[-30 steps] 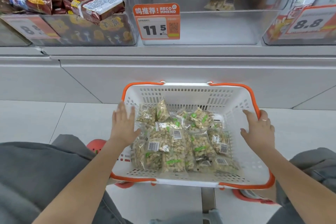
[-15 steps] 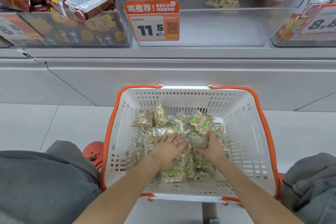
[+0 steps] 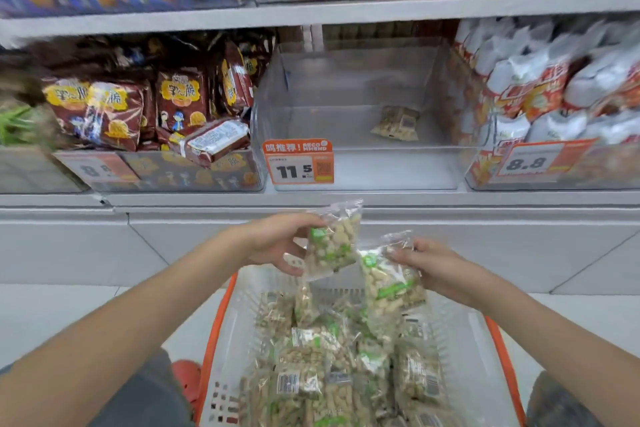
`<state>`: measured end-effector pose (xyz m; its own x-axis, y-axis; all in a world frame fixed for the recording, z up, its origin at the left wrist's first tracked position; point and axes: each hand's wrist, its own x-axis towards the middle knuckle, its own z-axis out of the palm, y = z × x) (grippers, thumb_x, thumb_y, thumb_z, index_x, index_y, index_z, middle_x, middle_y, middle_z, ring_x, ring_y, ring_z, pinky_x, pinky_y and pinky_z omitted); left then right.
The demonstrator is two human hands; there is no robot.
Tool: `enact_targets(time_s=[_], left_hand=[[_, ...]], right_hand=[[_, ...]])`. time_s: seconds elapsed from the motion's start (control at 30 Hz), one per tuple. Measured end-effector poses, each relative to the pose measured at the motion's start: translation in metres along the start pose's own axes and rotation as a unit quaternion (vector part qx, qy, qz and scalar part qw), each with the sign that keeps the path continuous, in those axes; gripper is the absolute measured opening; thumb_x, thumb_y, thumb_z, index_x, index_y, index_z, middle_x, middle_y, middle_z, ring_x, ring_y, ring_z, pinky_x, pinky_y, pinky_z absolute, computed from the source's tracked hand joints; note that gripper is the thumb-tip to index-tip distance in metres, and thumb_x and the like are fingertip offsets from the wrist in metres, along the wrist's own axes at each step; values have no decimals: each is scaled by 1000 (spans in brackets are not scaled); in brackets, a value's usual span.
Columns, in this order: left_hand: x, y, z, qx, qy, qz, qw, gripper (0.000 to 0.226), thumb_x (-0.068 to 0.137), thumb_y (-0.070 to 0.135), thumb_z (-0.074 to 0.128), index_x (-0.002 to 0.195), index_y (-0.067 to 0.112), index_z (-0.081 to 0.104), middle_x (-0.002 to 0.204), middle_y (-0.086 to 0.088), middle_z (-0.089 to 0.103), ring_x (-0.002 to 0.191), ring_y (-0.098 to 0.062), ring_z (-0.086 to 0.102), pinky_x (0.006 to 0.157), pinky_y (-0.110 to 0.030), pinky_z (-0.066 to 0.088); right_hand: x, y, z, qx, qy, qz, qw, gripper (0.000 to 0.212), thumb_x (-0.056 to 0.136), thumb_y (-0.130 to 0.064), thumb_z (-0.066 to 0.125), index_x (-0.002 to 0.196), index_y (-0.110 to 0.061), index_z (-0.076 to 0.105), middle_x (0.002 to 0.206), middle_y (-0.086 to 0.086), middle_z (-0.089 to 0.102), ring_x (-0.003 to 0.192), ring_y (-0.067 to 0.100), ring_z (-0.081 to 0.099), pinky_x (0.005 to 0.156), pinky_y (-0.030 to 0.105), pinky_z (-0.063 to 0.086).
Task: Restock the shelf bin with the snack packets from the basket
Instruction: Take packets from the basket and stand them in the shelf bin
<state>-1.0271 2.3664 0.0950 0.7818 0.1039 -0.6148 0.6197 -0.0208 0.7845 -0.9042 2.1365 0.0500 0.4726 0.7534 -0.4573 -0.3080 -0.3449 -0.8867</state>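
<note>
- Sitting directly below both grips: white slotted plastic basket with orange rim (image 3: pixel 221 329), with a loose heap of clear snack packets of pale puffed sticks with green labels (image 3: pixel 322 367) in it. Most of the stock is not yet moved.
- Left hand (image 3: pixel 277 243): thumb and fingers pinch one clear green-labelled packet (image 3: pixel 332 246) by its left edge, packet roughly upright, lifted clear of the heap.
- Right hand (image 3: pixel 433 267): fingers grip a second clear packet (image 3: pixel 391 284) at its top right corner. It hangs down and left of that grip, lower end close to the heap; can't tell whether it touches.
- The two held packets sit just beside each other, the left one higher.
- Beyond and above both grips: clear plastic shelf bin (image 3: pixel 363 166) behind the orange price tag reading 11.5 (image 3: pixel 298 161). One matching packet (image 3: pixel 396 122) lies at its back right; otherwise bare floor.
- Left of the bin: brown snack bags (image 3: pixel 180 104). Right of it: white and red bags (image 3: pixel 540 90).
- Risks, my read:
  - Corner/edge pinches on slick film are weak, so a packet could slip on the reach up.
  - Bin front wall stands between grips and floor; too low an approach clips the lip or the tag.
  - Neighbouring bins are close, so drift sideways misfiles stock.
  - View is motion-blurred, so fine detail is uncertain.
</note>
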Motion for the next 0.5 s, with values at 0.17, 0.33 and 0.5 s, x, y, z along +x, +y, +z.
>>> enact_targets(time_s=[0.17, 0.33, 0.5], left_hand=[[-38, 16, 2, -147, 54, 83, 984, 48, 81, 55, 58, 113, 20, 61, 96, -3, 65, 93, -26, 61, 86, -41, 47], [-40, 23, 13, -165, 151, 134, 965, 45, 94, 53, 40, 110, 19, 65, 100, -10, 74, 91, -26, 70, 80, -45, 56], [-33, 17, 9, -179, 152, 108, 966, 51, 96, 54, 31, 110, 18, 64, 76, -3, 72, 65, -19, 67, 60, -34, 57]], right_hand=[[-26, -51, 29, 105, 3, -87, 991, 26, 72, -29, 63, 89, -9, 64, 72, -7, 71, 66, 3, 67, 56, 18, 52], [-26, -51, 46, 186, 37, -125, 974, 25, 77, -27, 62, 93, -8, 60, 71, -2, 71, 62, 9, 68, 52, 21, 55], [-18, -49, 48, 159, 64, -127, 977, 36, 68, -36, 66, 98, -17, 59, 79, -3, 74, 63, 14, 69, 53, 38, 56]])
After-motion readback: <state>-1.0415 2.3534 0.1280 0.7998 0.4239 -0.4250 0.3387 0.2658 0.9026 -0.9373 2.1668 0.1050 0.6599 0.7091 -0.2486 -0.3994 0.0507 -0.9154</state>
